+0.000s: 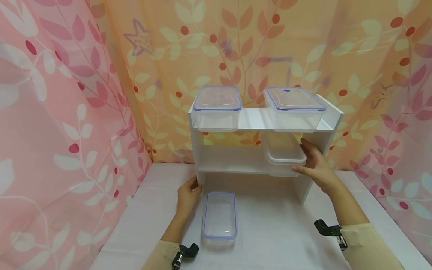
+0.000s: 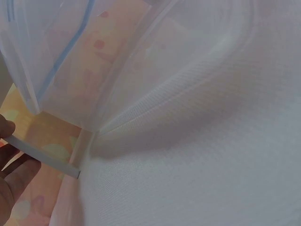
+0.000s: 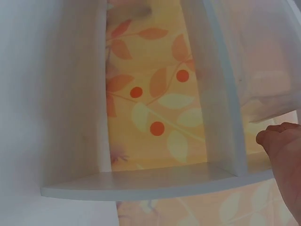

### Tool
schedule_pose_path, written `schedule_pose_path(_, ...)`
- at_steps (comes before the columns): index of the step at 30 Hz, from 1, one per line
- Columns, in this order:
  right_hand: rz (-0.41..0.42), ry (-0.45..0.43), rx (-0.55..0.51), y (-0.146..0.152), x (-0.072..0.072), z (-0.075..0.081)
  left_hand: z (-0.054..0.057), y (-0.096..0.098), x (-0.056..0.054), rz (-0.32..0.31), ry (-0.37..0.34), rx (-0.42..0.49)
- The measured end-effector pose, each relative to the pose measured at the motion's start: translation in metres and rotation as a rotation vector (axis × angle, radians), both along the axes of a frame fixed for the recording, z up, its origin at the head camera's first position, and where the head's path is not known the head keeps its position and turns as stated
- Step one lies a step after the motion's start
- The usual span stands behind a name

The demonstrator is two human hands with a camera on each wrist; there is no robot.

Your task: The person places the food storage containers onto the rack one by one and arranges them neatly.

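A white two-tier shelf rack stands on the white table. On its lower shelf sits a clear lidded food container, its front edge jutting past the board. My right hand holds that container at its right end, thumb at the front corner and fingers along the side. My left hand grips the rack's left side panel; in the left wrist view, thumb and fingers pinch the white panel. In front of the rack, near the left hand, lies a container with a blue-edged lid.
Two blue-rimmed clear containers, a left one and a right one, sit on the top shelf. Behind hangs a yellow-orange leaf-print curtain, with a pink one on the left. A white cloth covers the table.
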State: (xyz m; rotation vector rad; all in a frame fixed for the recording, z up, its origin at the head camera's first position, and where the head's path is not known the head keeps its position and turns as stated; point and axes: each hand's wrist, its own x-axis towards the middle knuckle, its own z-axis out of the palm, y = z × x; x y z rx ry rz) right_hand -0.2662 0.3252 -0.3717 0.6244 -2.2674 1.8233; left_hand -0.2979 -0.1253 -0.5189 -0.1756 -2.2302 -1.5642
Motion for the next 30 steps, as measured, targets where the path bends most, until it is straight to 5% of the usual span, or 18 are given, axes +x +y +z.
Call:
schedule_pose_path(15,-0.099,0.067,0.118,-0.008,0.027,0.018,0.003,-0.002,0.002,0.007,-0.024,-0.004)
schedule_pose_path(23,-0.161,0.178,0.184,-0.015,0.045,0.024,0.003,-0.001,0.003,-0.007,-0.024,0.018)
schedule_pose_path(30,-0.169,0.257,0.101,-0.03,0.063,0.026,0.002,-0.002,0.002,-0.01,-0.031,0.014)
